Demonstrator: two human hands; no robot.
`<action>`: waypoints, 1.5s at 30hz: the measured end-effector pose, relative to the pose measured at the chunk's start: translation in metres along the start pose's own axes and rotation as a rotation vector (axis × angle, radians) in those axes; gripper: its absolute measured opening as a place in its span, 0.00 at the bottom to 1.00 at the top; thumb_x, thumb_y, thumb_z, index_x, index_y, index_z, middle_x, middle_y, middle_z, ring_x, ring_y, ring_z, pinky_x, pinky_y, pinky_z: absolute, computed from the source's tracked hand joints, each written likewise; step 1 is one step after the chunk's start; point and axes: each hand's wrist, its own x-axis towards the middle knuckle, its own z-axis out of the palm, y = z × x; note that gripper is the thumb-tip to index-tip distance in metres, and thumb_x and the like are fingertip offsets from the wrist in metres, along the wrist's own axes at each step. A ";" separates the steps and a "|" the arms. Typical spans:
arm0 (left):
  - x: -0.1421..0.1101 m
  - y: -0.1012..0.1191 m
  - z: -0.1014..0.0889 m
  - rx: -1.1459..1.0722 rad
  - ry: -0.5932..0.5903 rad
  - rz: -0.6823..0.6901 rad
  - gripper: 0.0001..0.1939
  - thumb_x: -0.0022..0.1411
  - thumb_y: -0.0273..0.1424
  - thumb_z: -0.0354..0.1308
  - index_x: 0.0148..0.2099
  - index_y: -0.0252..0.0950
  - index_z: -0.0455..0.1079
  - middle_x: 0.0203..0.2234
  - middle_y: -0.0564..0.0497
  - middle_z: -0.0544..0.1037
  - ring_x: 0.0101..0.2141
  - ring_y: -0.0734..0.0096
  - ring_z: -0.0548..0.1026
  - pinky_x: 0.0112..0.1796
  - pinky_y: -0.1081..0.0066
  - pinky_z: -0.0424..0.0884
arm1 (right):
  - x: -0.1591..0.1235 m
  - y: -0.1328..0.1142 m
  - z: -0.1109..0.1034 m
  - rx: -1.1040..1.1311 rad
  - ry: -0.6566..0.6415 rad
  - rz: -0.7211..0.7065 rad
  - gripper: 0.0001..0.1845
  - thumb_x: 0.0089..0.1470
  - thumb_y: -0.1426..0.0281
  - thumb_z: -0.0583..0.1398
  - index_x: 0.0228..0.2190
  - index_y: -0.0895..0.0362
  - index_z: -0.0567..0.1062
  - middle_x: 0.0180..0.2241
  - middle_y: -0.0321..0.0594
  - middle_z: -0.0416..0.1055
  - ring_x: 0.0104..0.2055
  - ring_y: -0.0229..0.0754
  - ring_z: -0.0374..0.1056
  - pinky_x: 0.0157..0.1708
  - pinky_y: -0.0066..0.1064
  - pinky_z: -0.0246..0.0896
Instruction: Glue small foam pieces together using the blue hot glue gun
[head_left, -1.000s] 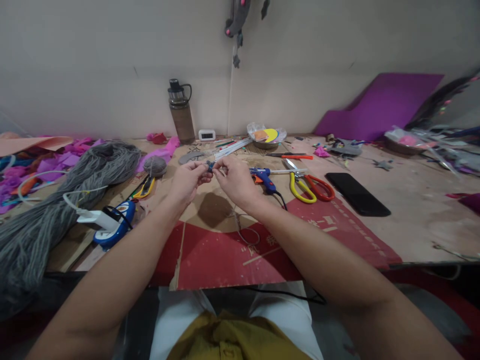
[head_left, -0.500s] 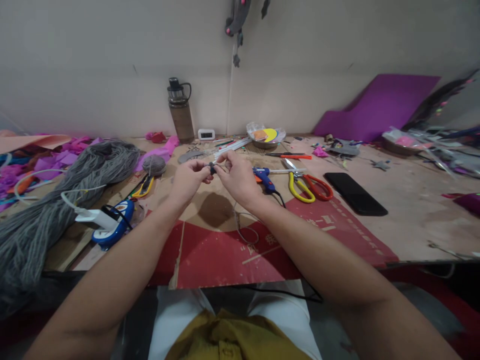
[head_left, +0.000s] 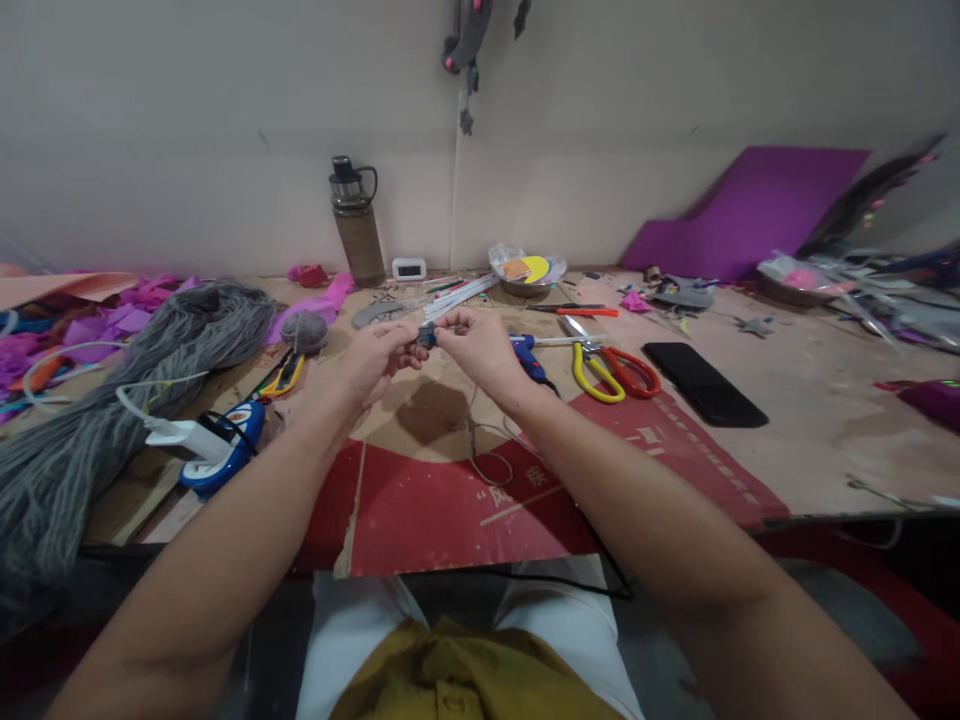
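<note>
Above the cardboard, my left hand (head_left: 381, 352) pinches a small dark grey-blue piece (head_left: 427, 335), too small to make out in detail. My right hand (head_left: 480, 345) meets it from the other side, its thumb and fingers closed at the piece's edge. A thin grey yarn strand (head_left: 491, 470) trails from below my right hand and loops on the red printed part of the cardboard (head_left: 442, 520). Just right of that hand lies a blue glue gun (head_left: 529, 358), partly hidden by it. Scissors (head_left: 598, 368) with one yellow and one red handle rest beside it.
Left stand a grey yarn hank (head_left: 202, 330), a yarn ball (head_left: 304, 331), a yellow-handled cutter (head_left: 286, 374) and a blue power socket (head_left: 225, 450). Behind are a bottle (head_left: 357, 235), a small clock (head_left: 409, 269) and a bowl (head_left: 527, 287). A phone (head_left: 705, 384) lies right.
My fingers have shifted on the small piece, and it appears turned, showing a lighter face. My left fingers are slightly more spread. The whole view has moved a little.
</note>
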 end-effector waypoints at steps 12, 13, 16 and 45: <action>-0.004 -0.004 0.002 0.327 0.042 0.064 0.09 0.51 0.32 0.63 0.28 0.31 0.71 0.17 0.53 0.72 0.18 0.79 0.67 0.22 0.76 0.62 | -0.009 -0.006 0.000 -0.116 -0.046 -0.032 0.08 0.47 0.69 0.59 0.29 0.59 0.77 0.24 0.36 0.72 0.25 0.34 0.60 0.25 0.27 0.50; -0.003 -0.005 0.001 0.337 0.046 0.065 0.08 0.52 0.32 0.63 0.28 0.31 0.71 0.16 0.53 0.72 0.18 0.79 0.66 0.21 0.76 0.61 | -0.010 -0.006 0.000 -0.126 -0.049 -0.035 0.08 0.47 0.69 0.59 0.29 0.59 0.77 0.24 0.36 0.72 0.24 0.34 0.60 0.25 0.27 0.50; -0.002 -0.006 -0.001 0.321 0.032 0.029 0.09 0.52 0.32 0.63 0.28 0.31 0.71 0.16 0.53 0.72 0.17 0.79 0.67 0.21 0.76 0.62 | -0.009 -0.004 0.000 -0.141 -0.044 -0.028 0.08 0.47 0.69 0.59 0.29 0.59 0.76 0.23 0.36 0.71 0.24 0.34 0.60 0.25 0.27 0.49; 0.009 -0.013 -0.017 0.195 0.231 -0.057 0.04 0.51 0.22 0.57 0.32 0.31 0.70 0.18 0.55 0.69 0.15 0.84 0.61 0.16 0.80 0.53 | -0.003 0.009 -0.012 0.315 -0.208 0.359 0.08 0.48 0.70 0.59 0.20 0.57 0.67 0.13 0.24 0.48 0.15 0.29 0.40 0.17 0.27 0.33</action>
